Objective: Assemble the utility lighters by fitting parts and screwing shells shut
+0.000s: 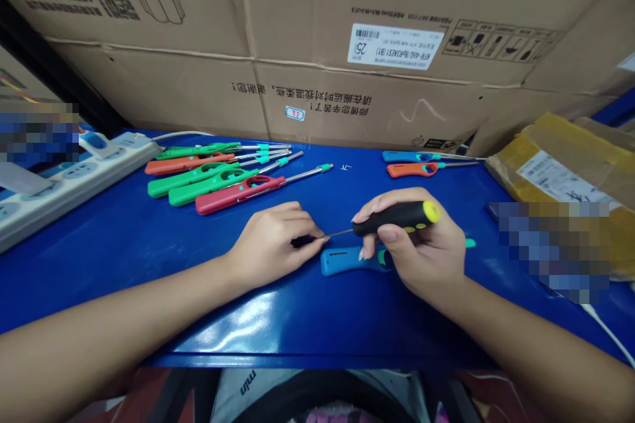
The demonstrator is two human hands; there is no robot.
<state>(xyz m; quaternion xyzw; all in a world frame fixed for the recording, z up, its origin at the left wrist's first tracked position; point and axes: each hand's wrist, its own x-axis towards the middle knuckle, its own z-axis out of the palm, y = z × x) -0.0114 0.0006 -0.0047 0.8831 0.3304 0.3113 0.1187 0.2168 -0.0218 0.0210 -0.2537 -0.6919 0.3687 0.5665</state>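
My right hand (421, 248) is closed around a screwdriver (397, 217) with a black handle and yellow end, its thin shaft pointing left. My left hand (275, 238) is closed in a pinch at the shaft's tip, fingers on something small and dark that I cannot make out. A blue long-neck lighter (347, 259) lies on the blue table (149, 258) just under my right hand, partly covered by its fingers.
Several green, orange and red long-neck lighters (218, 178) lie at the back left. A blue and an orange lighter (417, 163) lie at the back right. A white power strip (64, 182) sits far left. Cardboard boxes (317, 46) wall the back; a taped parcel (560, 165) sits right.
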